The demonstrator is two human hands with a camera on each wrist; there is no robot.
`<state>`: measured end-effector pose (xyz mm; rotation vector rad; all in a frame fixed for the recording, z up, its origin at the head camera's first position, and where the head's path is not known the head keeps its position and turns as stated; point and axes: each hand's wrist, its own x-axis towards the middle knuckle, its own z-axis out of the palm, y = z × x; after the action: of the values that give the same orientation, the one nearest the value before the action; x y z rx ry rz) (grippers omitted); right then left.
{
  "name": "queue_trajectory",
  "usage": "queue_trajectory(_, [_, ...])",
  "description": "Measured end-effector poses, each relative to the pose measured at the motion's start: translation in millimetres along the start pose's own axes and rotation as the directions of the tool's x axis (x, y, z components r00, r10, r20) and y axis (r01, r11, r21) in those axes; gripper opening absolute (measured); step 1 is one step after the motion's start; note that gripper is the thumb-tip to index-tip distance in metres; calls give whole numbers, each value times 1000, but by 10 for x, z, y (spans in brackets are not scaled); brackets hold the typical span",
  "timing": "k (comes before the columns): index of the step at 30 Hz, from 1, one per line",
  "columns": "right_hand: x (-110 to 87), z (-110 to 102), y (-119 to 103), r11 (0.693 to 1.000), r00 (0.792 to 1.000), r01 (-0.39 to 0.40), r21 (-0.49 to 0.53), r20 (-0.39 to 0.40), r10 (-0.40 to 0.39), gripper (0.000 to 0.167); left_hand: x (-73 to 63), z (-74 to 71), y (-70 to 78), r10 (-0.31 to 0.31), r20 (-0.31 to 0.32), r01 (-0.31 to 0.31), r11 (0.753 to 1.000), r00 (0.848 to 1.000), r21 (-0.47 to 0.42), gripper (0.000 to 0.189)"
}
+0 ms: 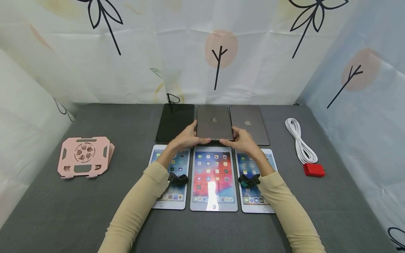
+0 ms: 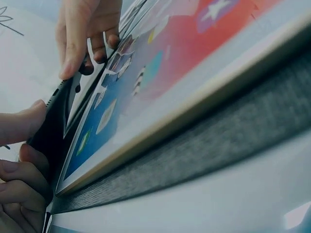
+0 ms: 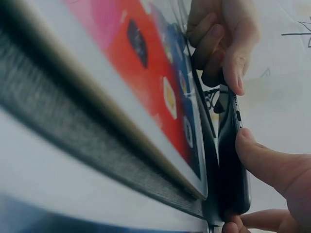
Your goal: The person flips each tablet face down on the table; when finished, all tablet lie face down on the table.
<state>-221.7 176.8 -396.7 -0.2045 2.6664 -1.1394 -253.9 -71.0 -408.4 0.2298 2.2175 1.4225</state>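
Observation:
A dark grey tablet (image 1: 213,124) with an apple logo lies back side up in the middle of the far row, its near edge raised off the table. My left hand (image 1: 188,137) grips its near left corner, thumb on the back and fingers beneath. On the near right corner, my right hand (image 1: 242,140) holds it the same way. The wrist views show both thumbs beside the edge with the port, a gap under the tablet (image 3: 232,165). Just in front lies a white tablet (image 1: 214,175) with its screen lit.
Flanking the held tablet are a black-screened tablet (image 1: 175,124) and another grey tablet (image 1: 250,124). Two more lit white tablets (image 1: 172,195) (image 1: 253,193) lie under the forearms. A pink stand (image 1: 84,154) is at left; a white cable (image 1: 299,140) and red charger (image 1: 314,170) at right.

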Motion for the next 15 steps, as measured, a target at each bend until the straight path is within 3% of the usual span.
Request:
queue_trajectory(7, [76,27,-24,986,999,-15,-165,38,22,89,27,-19,-29,-10,-20,12,993,1000,115,120])
queue_trajectory(15, [50,71,-77,962,1000,14,-274,15,-11,74,17,-22,5,-30,-43,41,956,999,289,119])
